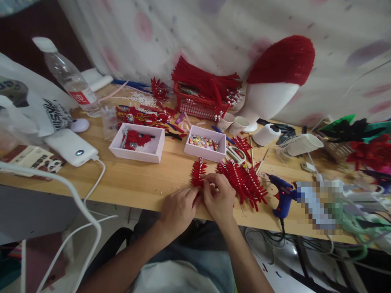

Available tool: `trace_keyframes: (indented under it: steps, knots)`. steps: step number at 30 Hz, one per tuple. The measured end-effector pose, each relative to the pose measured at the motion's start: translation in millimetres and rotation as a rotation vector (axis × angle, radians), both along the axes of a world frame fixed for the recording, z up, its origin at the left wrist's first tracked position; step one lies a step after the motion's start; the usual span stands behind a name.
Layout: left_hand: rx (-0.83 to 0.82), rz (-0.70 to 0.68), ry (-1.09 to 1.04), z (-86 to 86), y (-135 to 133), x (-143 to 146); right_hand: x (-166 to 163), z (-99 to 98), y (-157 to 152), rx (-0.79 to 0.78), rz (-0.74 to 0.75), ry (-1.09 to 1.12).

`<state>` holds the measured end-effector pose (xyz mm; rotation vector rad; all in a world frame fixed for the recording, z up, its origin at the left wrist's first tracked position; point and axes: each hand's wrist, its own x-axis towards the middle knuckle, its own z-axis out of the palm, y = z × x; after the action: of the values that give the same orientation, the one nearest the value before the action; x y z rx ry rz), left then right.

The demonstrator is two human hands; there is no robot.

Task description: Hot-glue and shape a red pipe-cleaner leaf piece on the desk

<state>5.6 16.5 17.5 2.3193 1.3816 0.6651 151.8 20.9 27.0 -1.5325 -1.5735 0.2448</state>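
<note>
Both hands meet at the front edge of the wooden table (137, 183). My left hand (179, 208) and my right hand (218, 197) pinch the lower end of a red feathery ornament with a row of white beads (198, 171), which lies flat on the table. Fingers of both hands are curled together on it. Just to the right lies a pile of several similar red beaded ornaments (244, 181).
Two white trays stand behind: one with red pieces (137, 142), one with coloured beads (205, 143). Scissors (235, 154), a blue glue gun (282, 195), a red basket of red stems (198, 103), a mannequin head with a red cap (275, 81), a water bottle (70, 79), a power bank (70, 146).
</note>
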Motion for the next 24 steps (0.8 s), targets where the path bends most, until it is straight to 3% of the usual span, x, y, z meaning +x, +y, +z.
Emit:
trace_keyframes:
  steps: [24]
  knots:
    - [-0.022, 0.016, 0.062, 1.4, 0.0, -0.8, -4.1, 7.5, 0.3, -0.005, 0.058, -0.160]
